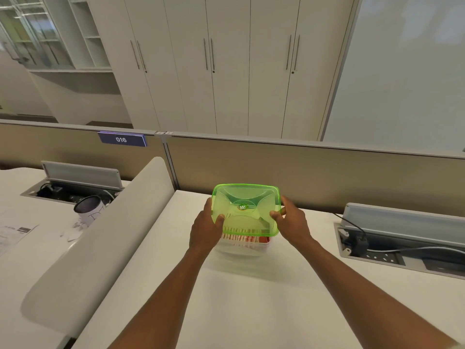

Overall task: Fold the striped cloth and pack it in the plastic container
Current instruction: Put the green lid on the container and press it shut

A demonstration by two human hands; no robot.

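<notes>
A translucent green lid (245, 207) is held tilted over a clear plastic container (242, 246) on the white desk. My left hand (205, 227) grips the lid's left edge and my right hand (292, 220) grips its right edge. Inside the container lies the red and white striped cloth (247, 238), folded and seen partly through the lid and the clear wall. The lid's near edge rests close to the container's rim, while its far edge stands higher.
A curved white divider (108, 235) stands to the left, with a dark-rimmed cup (89, 206) and papers beyond it. An open cable tray (392, 250) with sockets and a plug lies at the right. A tan partition (302, 167) closes the desk's far side.
</notes>
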